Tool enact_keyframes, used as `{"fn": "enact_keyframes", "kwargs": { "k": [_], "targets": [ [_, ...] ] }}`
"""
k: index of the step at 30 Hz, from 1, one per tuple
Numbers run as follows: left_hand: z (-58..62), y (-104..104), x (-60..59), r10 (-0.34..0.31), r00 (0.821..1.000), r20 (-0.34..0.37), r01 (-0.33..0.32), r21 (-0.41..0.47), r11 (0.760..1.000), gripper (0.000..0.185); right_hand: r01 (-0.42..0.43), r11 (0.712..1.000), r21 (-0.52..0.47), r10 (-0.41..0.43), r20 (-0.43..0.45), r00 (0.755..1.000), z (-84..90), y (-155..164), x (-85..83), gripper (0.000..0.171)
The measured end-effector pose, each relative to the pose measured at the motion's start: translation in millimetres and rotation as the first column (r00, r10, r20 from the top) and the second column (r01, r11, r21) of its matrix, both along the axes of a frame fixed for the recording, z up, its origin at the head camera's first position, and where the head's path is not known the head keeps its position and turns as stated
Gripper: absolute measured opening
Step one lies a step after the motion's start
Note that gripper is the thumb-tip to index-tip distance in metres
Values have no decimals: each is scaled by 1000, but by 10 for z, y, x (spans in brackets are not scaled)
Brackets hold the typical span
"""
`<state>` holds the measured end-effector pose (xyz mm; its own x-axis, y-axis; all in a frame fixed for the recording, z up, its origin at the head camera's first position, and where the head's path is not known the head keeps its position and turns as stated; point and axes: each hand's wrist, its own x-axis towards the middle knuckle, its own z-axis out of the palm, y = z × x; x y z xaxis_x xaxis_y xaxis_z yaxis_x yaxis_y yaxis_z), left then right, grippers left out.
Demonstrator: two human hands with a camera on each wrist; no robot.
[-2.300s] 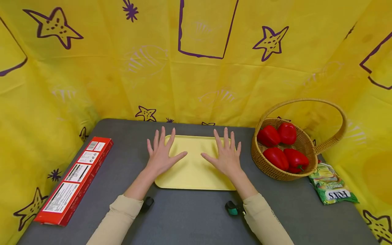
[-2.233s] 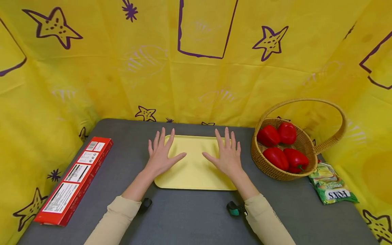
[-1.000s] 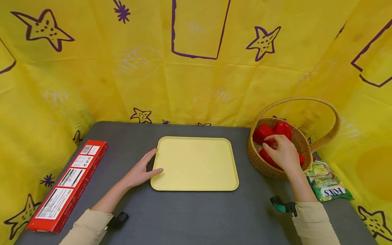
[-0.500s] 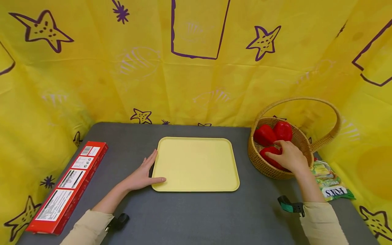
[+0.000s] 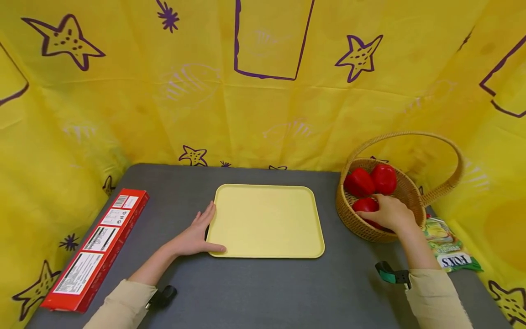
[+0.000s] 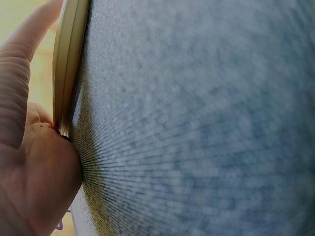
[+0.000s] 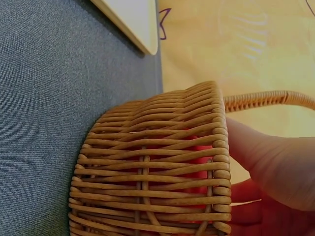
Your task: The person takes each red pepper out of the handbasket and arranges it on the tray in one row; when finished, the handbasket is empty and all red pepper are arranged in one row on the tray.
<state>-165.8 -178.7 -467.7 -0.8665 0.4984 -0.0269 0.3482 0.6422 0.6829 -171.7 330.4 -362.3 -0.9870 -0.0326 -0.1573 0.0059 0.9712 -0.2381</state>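
A pale yellow tray (image 5: 266, 221) lies flat at the middle of the table. My left hand (image 5: 195, 237) rests at its left edge with fingers extended, the thumb lying over the near left corner. In the left wrist view the tray's rim (image 6: 69, 64) runs right beside that hand's thumb and palm. My right hand (image 5: 392, 212) reaches down into a round wicker basket (image 5: 349, 221), thumb and fingers gripping a red bell pepper (image 5: 365, 205) near the front. Two other red peppers (image 5: 384, 179) sit behind it. The basket wall (image 7: 152, 167) hides most of the fingers in the right wrist view.
A long red box (image 5: 98, 246) with white labels lies along the table's left side. A green Fox's candy bag (image 5: 448, 246) lies right of the basket, partly behind the right forearm. The basket's tall handle (image 5: 448, 183) arches over its right side. Yellow curtain (image 5: 263, 114) encloses the table.
Both hands were spread over the tray. The left has moved to the tray's left edge; the right has gone into the basket and taken hold of a bell pepper.
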Motion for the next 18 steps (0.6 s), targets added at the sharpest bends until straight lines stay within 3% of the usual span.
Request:
{"fn": "enact_keyframes", "kwargs": {
  "k": [9, 18],
  "targets": [
    [-43, -6, -20, -28, 1000, -15, 28, 0, 1000, 129, 14, 999, 50, -16, 40, 999, -22, -7, -17, 88],
    [-24, -6, -4, -16, 1000, -4, 16, -10, 1000, 130, 16, 998, 59, -17, 20, 1000, -85, -14, -24, 86]
  ]
}}
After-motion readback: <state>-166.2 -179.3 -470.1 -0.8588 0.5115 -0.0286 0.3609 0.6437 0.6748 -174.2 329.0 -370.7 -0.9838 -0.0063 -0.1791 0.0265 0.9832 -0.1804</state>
